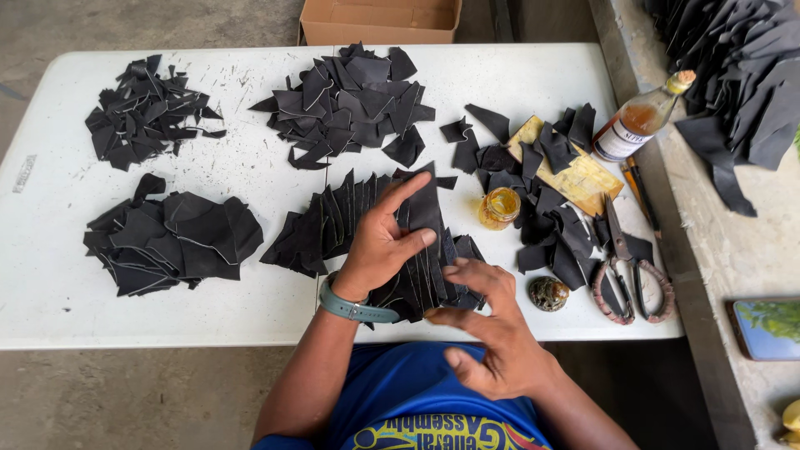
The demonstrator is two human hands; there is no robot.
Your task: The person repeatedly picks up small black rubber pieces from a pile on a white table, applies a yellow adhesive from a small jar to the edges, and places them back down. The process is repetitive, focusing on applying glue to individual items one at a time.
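Observation:
A fanned row of black cut leather pieces (342, 221) lies on the white table (50, 275) in front of me. My left hand (379, 246), with a grey-green wristband, rests flat on this row with fingers spread, and the index finger points up over a piece. My right hand (492, 329) hovers at the near end of the row by the table edge. Its fingers are apart and touch the nearest pieces, and it holds nothing.
Three more heaps of black pieces (146, 112) (350, 100) (171, 237) lie on the table. To the right are a small jar of amber liquid (499, 207), a yellow board (575, 171), scissors (627, 275), a round lid (549, 293) and a bottle (637, 121). A cardboard box (379, 18) stands behind.

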